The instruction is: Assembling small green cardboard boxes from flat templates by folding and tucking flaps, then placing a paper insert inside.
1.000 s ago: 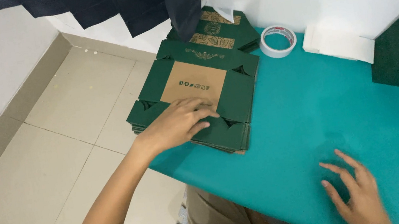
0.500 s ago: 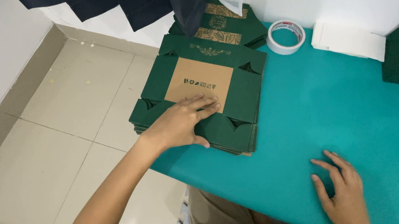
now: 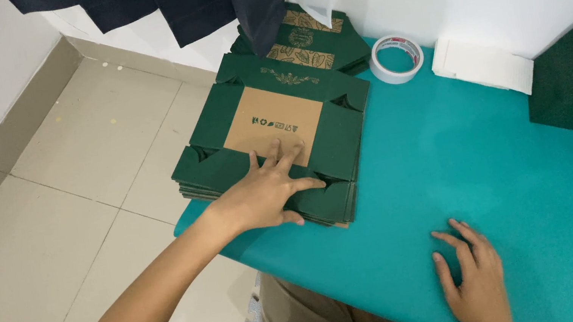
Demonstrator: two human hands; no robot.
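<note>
The left hand point(image 3: 264, 191) lies flat, fingers spread, pressing the top flattened green carton point(image 3: 274, 128) of one stack at the teal tabletop's point(image 3: 454, 157) left edge, likely steadying it. The right hand point(image 3: 474, 281) rests open and empty near the front edge. A second carton stack point(image 3: 306, 43) and one tape roll point(image 3: 396, 58) sit along the far edge.

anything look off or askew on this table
Yes: the stack of flat green cartons under the left hand juts over the teal table's corner edge, partly above the floor. The tape roll and right hand rest flat.
</note>
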